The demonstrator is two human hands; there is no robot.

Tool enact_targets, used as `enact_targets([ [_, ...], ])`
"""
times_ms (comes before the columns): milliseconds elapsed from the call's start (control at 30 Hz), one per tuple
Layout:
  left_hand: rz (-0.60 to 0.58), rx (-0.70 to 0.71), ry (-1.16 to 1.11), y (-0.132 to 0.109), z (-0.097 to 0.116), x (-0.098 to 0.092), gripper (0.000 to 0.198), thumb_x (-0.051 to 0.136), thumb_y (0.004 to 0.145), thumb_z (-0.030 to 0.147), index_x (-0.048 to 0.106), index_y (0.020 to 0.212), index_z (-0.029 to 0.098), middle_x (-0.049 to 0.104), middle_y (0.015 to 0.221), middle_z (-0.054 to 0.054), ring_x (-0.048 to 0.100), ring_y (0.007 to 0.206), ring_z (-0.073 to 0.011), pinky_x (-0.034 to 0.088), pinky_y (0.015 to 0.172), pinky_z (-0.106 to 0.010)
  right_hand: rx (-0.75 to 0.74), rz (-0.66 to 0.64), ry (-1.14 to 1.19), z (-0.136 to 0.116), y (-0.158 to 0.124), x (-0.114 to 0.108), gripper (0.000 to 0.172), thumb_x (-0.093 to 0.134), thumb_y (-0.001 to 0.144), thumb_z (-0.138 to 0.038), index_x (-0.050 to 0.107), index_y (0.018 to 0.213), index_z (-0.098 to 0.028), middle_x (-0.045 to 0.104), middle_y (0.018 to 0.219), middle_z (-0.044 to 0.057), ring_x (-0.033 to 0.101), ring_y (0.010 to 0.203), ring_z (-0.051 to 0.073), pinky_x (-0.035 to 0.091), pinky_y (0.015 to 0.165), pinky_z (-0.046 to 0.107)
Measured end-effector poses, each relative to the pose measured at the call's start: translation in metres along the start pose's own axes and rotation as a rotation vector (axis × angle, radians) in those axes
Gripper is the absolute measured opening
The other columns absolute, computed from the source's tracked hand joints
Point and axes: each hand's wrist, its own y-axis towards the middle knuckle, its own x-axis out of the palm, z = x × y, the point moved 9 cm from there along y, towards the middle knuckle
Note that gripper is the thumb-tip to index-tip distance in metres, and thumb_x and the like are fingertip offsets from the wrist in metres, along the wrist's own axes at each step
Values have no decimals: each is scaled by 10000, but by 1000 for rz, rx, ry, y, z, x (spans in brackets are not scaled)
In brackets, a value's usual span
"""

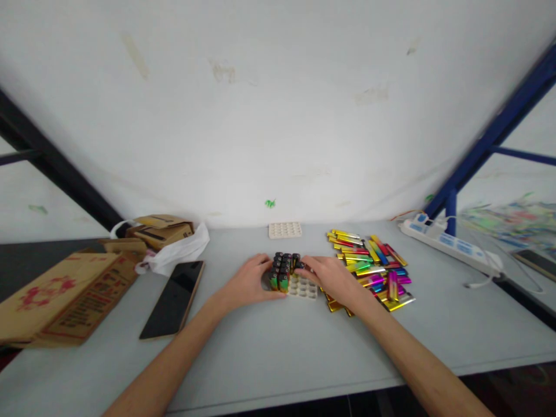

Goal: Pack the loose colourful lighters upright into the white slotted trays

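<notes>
Both forearms reach in from the near edge of the table [269, 359] and meet at its middle, where I have the hands working at a white slotted tray [305, 288]. A block of dark-capped lighters [284, 270] stands upright in the tray's left part, and the slots on its right and near side show bare. I keep the left hand [248, 284] loosely cupped against the left side of that block, with the fingers apart and curved round it and the thumb along the near corner, touching but not clamped. The right hand [332, 278] lies palm down over the tray's right edge with its fingertips at the block's right side. Whether they pinch a lighter I cannot tell, since the hand's back hides them. Just right of that hand I see a loose pile of shiny lighters [376, 263] in gold, red, green, blue and magenta, lying flat. A second, empty tray [285, 230] sits farther back by the wall. To the left lie a dark phone [174, 298], a flattened cardboard box [65, 295] and a white plastic bag [178, 252]. A white power strip [449, 246] runs along the far right.
</notes>
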Motion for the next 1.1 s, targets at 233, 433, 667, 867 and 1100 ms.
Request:
enact_targets([
  [233,-7,-7,7,-1,-3,1,609,935,699,623,762,1141,242,720,1222,-108,696,1130,-351,572,1076,-500,66,77,91,25,2,-11,442,578,1107,-545,743,876,-206,775,810,82,693,715,223,372,663,298],
  [433,-16,12,30,1,-2,4,540,913,699,661,763,1044,273,721,1146,-123,694,1090,-367,597,1018,-518,46,86,318,79,-18,-35,315,643,1068,-477,803,1034,-208,770,849,61,676,743,220,481,757,325],
  [667,-21,6,37,1,-3,4,564,912,693,683,738,1037,270,715,1153,-123,696,1102,-367,584,1042,-502,63,-10,348,100,-27,-10,201,772,960,-394,842,1037,-222,787,1086,118,713,1044,299,533,1009,441],
  [867,-20,-1,30,0,-3,3,544,911,699,662,749,1034,266,716,1154,-124,691,1088,-358,585,1023,-505,45,-23,320,90,-23,-7,116,709,990,-301,771,996,-204,759,1052,105,705,974,268,542,969,420],
  [1100,-28,-6,27,1,-3,4,551,913,698,660,759,1049,265,712,1172,-131,690,1104,-365,582,1036,-522,247,391,670,107,-24,-47,350,710,956,-460,667,1200,-212,735,912,47,669,750,209,566,737,357],
])
